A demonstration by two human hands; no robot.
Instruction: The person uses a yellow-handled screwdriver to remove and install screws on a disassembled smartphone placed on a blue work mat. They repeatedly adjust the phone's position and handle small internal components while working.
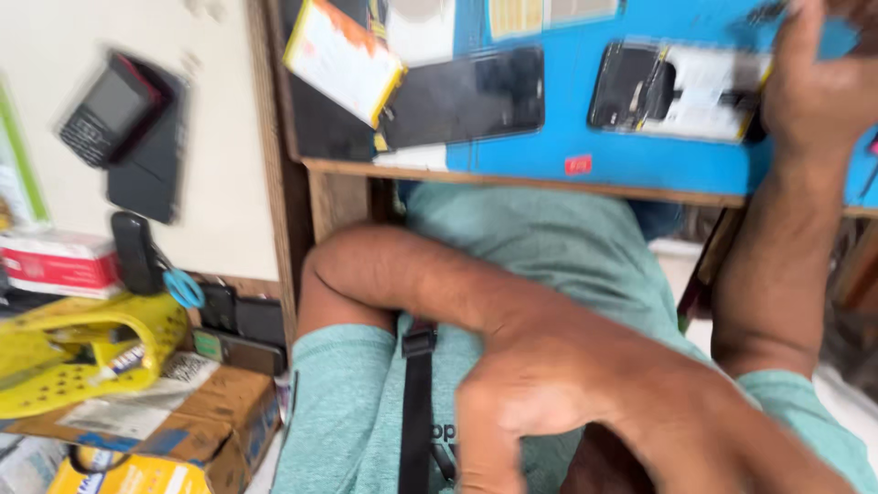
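My left hand (549, 402) hangs blurred in front of my teal shirt (549, 247), close to the camera, fingers apart and nothing in them. A black strap (416, 402) runs down the shirt just left of it. My right hand (814, 87) reaches up onto the blue work mat (567, 137) at the table's edge. It rests beside an opened phone (677, 87) with its insides showing. Its fingers are partly out of view, so its grip is unclear. A black phone (466, 91) and a white and yellow flat battery (343, 59) lie further left on the mat.
The table has a wooden front edge (512, 178). To the left a dark keypad phone (110, 105) lies on a white surface. Below it are a red and white box (55, 261), a yellow plastic basket (82, 348) and a cardboard box (210, 412).
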